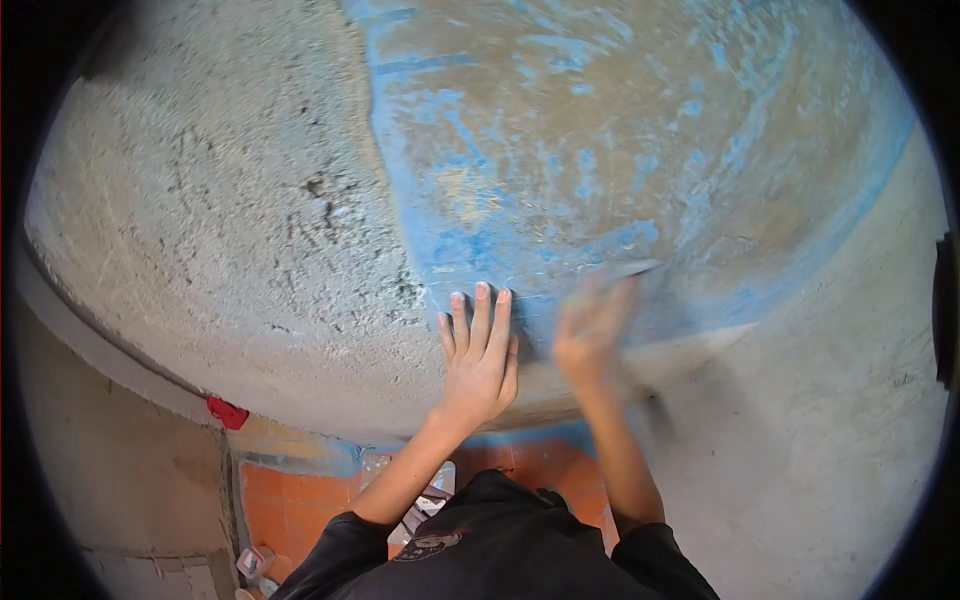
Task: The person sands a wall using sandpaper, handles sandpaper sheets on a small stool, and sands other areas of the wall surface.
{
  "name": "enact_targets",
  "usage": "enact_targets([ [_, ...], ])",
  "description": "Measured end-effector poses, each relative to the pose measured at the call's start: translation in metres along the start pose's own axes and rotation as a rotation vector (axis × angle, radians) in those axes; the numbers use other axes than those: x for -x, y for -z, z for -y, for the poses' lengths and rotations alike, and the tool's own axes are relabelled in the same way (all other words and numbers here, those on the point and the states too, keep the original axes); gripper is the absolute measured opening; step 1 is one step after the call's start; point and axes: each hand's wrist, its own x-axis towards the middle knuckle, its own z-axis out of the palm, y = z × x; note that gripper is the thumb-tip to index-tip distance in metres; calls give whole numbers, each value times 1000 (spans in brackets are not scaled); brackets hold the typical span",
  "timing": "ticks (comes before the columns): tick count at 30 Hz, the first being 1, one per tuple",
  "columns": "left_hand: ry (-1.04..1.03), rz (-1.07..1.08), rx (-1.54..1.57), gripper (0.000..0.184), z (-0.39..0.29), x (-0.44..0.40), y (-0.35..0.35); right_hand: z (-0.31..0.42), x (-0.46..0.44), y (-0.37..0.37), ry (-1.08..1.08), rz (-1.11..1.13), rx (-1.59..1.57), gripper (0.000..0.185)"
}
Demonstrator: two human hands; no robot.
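My left hand (480, 360) lies flat against the wall at the lower edge of the blue-stained area (570, 190), its fingers pointing up and slightly apart, holding nothing. To its right, my right hand (592, 325) is blurred by motion and closed around a thin, flat tool (632, 268), whose pale edge shows above the fingers near the wall. The tool's exact shape is smeared. Blue patches and streaks cover the brownish surface above both hands. Left of the blue border, the wall (220, 200) is rough, grey and pitted.
A smooth grey wall (800, 420) stands at the right. Below are an orange tiled floor (290, 500), pale items (436, 500) partly behind my left arm, and a small white and pink container (253, 562). A red object (228, 412) sits at the wall's lower left edge.
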Motion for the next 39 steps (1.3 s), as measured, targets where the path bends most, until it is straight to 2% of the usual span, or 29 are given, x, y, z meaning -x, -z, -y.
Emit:
enact_targets([
  [2, -14, -25, -3, 68, -2, -3, -4, 6, 61, -11, 293, 470, 21, 71],
  [5, -49, -50, -11, 66, 0, -5, -11, -36, 66, -1, 148, 349, 97, 69],
  [7, -59, -49, -54, 67, -1, -6, -16, -34, 14, 15, -328, -7, -52, 65],
  [9, -90, -55, -72, 67, -2, -13, -24, -36, 11, 12, -468, -171, -123, 62],
  [11, -130, -69, -121, 69, -9, -21, -32, -44, 65, -17, -294, -91, -124, 63],
  [14, -175, -77, -178, 71, -18, -30, -42, -65, 100, -3, 357, 440, 63, 64],
  [17, -192, -119, -184, 68, -23, -39, -54, -94, 62, -3, -449, -142, -162, 63],
  [20, -184, -119, -178, 66, -38, -44, -66, -97, 49, 0, -288, -137, -84, 58],
  [23, -204, -126, -200, 66, -59, -59, -81, -143, 42, 38, 246, 193, 25, 55],
  [31, -163, -96, -173, 68, -139, -101, -129, -229, -16, 92, 469, 356, -1, 56],
  [34, -124, -108, -145, 68, -164, -111, -146, -291, -61, 109, -110, -274, -53, 59],
  [37, -88, -98, -126, 68, -194, -124, -162, -310, -77, 129, 78, -167, -86, 54],
  [39, -89, -74, -155, 67, -213, -133, -172, -325, -75, 155, 343, 321, -49, 53],
])
